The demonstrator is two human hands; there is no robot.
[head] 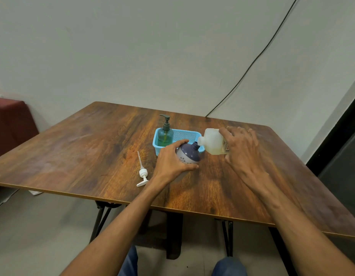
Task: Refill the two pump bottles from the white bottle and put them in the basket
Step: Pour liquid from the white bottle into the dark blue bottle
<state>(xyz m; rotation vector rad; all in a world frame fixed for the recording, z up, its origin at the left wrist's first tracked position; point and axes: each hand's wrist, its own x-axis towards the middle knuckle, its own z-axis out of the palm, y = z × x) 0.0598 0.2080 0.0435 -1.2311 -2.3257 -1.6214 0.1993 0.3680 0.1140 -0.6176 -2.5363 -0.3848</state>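
Note:
My left hand point(172, 159) grips a round purple-and-white bottle point(189, 155), tilted to the right with its open neck uppermost. My right hand point(241, 147) holds the white bottle point(211, 143) tipped on its side, its mouth touching the purple bottle's neck. The purple bottle's white pump head point(142, 172) lies loose on the table to the left of my left hand. A green pump bottle point(165, 134) with a dark pump stands upright in the left end of the light blue basket point(187, 135), just behind both hands.
The wooden table point(93, 140) ends in an edge close to me, with folding legs beneath. A dark red seat point(11, 124) stands at the far left. A black cable point(252, 64) runs down the wall behind the table.

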